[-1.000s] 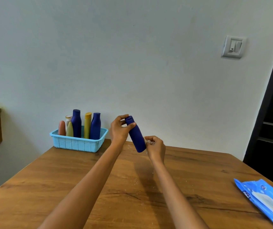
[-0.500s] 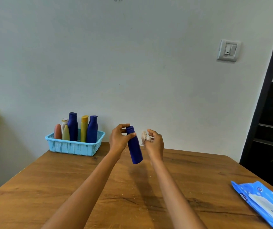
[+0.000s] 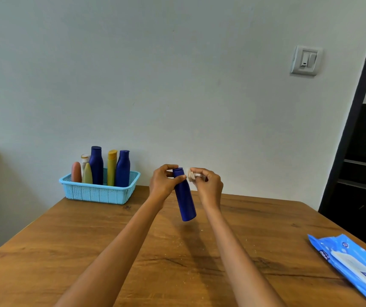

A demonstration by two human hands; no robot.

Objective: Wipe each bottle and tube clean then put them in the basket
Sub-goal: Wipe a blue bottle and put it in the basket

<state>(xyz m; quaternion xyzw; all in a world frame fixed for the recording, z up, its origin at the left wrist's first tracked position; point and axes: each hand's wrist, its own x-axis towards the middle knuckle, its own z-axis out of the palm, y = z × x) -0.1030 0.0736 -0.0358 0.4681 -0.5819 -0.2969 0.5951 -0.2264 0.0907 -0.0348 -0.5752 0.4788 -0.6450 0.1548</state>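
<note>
The dark blue bottle [image 3: 184, 196] hangs above the wooden counter [image 3: 89, 240], gripped near its cap by the left hand [image 3: 163, 182], its base tilted toward the right. Just beside the cap, the right hand [image 3: 208, 185] pinches a crumpled white wipe [image 3: 191, 176], both forearms stretched forward. The light blue basket [image 3: 99, 191] by the wall holds five containers; the blue wipes pack [image 3: 355, 267] bears writing too cropped to read.

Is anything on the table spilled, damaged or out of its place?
Small pale crumbs lie scattered on the wooden table below the held blue bottle. Otherwise nothing stands out: the containers stand upright in the basket.
</note>
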